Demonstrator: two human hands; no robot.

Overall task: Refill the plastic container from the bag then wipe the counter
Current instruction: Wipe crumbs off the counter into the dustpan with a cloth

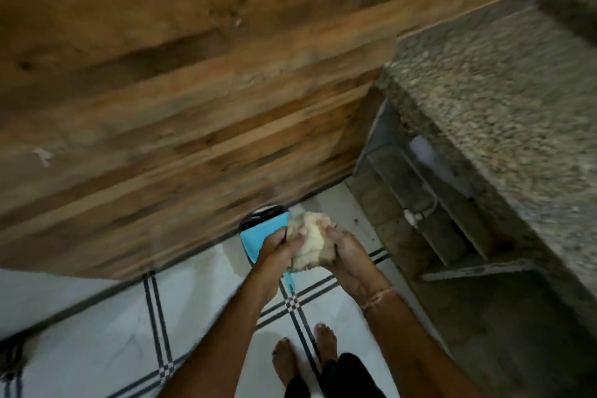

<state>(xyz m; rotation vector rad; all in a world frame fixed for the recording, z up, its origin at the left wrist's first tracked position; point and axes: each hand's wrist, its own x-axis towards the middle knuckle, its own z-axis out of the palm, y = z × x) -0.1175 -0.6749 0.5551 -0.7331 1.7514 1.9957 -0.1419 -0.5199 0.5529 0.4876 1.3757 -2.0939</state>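
Pale yellow cloth (310,241) is bunched between both hands, the left hand (274,244) and the right hand (347,250) each clenched on it, above a blue dustpan (261,236). The granite counter (484,100) stands well apart at the right. If the grip loosens, the cloth may fall on the tiled floor (97,333) and get dirty. Container and bag are not visible.

Bare forearms, thread bracelet (378,296) on right wrist, dark trousers (342,376), bare feet (307,355)
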